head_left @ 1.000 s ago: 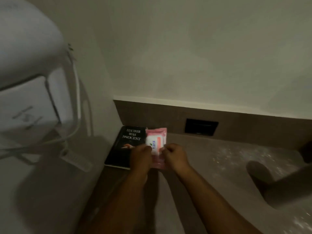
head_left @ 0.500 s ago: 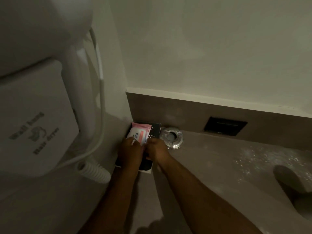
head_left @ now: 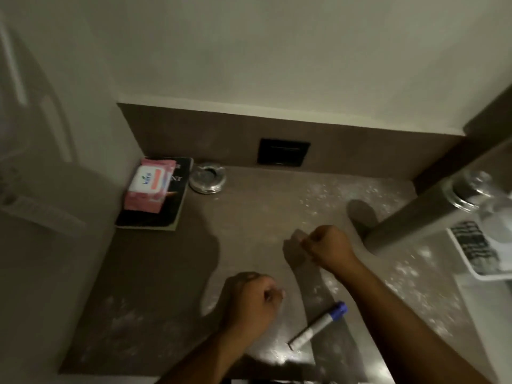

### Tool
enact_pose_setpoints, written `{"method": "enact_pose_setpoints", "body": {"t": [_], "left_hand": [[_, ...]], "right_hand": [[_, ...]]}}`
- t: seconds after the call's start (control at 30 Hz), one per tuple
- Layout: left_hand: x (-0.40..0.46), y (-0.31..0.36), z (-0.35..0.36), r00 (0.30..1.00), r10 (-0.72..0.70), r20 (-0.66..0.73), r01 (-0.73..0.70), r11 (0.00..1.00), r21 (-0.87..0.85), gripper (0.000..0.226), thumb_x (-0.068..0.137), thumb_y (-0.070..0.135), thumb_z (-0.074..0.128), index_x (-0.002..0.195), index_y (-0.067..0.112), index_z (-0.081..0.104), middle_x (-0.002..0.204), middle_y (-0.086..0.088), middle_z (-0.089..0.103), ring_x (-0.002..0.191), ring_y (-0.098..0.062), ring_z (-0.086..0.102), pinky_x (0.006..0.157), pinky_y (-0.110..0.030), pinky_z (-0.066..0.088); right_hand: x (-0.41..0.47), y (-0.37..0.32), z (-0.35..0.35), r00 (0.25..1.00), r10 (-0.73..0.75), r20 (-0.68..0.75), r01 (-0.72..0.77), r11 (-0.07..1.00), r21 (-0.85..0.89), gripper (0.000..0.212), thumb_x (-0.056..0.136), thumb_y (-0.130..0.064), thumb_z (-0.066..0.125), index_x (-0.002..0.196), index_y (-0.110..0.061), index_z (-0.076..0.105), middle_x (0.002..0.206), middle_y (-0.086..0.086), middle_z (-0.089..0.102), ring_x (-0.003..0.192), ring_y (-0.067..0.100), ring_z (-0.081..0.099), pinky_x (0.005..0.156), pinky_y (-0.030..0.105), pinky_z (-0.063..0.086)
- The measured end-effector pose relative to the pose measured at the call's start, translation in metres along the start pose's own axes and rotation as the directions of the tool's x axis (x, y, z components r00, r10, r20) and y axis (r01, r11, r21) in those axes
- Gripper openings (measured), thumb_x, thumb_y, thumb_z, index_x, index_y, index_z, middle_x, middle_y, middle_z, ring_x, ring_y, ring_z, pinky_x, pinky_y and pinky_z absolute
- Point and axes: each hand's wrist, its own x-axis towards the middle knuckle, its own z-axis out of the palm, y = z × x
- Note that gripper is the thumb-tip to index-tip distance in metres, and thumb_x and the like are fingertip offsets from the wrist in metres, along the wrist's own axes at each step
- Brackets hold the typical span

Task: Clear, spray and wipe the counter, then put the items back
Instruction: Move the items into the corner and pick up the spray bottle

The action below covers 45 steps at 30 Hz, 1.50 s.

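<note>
On the counter (head_left: 155, 273), marker (head_left: 318, 325) points its cap up-right.

You have a single view, worn on the head, looking forward and steeply down onto the counter (head_left: 249, 217). It sits close: both forearms enter from the bottom edge, with the left hand (head_left: 253, 299) low and near, the right hand (head_left: 328, 249) just beyond it. Ahead of the hands the back wall (head_left: 277, 51) fills the upper frame; left of them a side wall (head_left: 55, 189) closes the corner. The wide lens bends edges.
</note>
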Motion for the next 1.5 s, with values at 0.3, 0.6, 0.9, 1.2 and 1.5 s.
{"method": "enact_pose_setpoints", "body": {"t": [0.3, 0.6, 0.9, 1.2, 1.5], "left_hand": [[-0.028, 0.022, 0.06, 0.97, 0.106, 0.219, -0.193, 0.883, 0.428, 0.036, 0.071, 0.056, 0.061, 0.08, 0.021, 0.059, 0.086, 0.005, 0.064, 0.077, -0.015, 0.058, 0.067, -0.027, 0.045], [-0.014, 0.028, 0.044, 0.988, -0.095, 0.12, 0.081, 0.99, 0.117, 0.015, 0.081, 0.028, 0.069, 0.071, 0.019, 0.061, 0.068, 0.0, 0.063, 0.058, -0.013, 0.052, 0.054, -0.025, 0.039], [0.037, -0.009, -0.046, 0.858, -0.439, -0.266, 0.298, 0.848, -0.439, 0.007, 0.081, 0.02, 0.069, 0.081, 0.026, 0.068, 0.093, -0.004, 0.074, 0.089, -0.024, 0.068, 0.085, -0.041, 0.055], [0.105, -0.078, -0.138, 0.728, -0.566, -0.386, 0.271, 0.756, -0.596, 0.019, 0.081, 0.009, 0.07, 0.083, 0.026, 0.06, 0.092, 0.002, 0.065, 0.09, -0.019, 0.063, 0.088, -0.039, 0.053], [0.134, -0.121, -0.154, 0.687, -0.552, -0.472, 0.405, 0.831, -0.382, 0.01, 0.088, 0.012, 0.058, 0.088, 0.006, 0.066, 0.091, -0.011, 0.066, 0.089, -0.03, 0.063, 0.073, -0.03, 0.042]], "right_hand": [[-0.076, 0.084, -0.011, 0.932, 0.253, 0.261, -0.225, 0.965, -0.134, 0.038, 0.079, -0.044, 0.072, 0.056, -0.016, 0.063, 0.058, 0.005, 0.067, 0.049, 0.019, 0.063, 0.06, 0.03, 0.057], [-0.067, 0.061, 0.027, 0.962, 0.214, 0.172, -0.268, 0.863, 0.428, 0.022, 0.08, -0.015, 0.073, 0.069, 0.004, 0.071, 0.055, 0.021, 0.064, 0.042, 0.025, 0.059, 0.046, 0.033, 0.052], [0.002, -0.089, 0.072, 0.992, -0.046, 0.121, -0.034, 0.81, 0.586, 0.006, 0.074, -0.001, 0.068, 0.074, -0.006, 0.065, 0.075, 0.018, 0.07, 0.067, 0.031, 0.069, 0.07, 0.046, 0.062], [0.07, -0.229, 0.145, 0.972, -0.23, 0.05, 0.186, 0.881, 0.436, 0.015, 0.078, -0.009, 0.067, 0.069, -0.015, 0.058, 0.081, 0.011, 0.066, 0.081, 0.029, 0.066, 0.078, 0.039, 0.057], [0.101, -0.251, 0.181, 0.952, -0.301, 0.054, 0.291, 0.946, 0.14, 0.019, 0.088, -0.005, 0.053, 0.098, 0.005, 0.066, 0.105, 0.023, 0.069, 0.099, 0.038, 0.065, 0.074, 0.035, 0.047]]}}
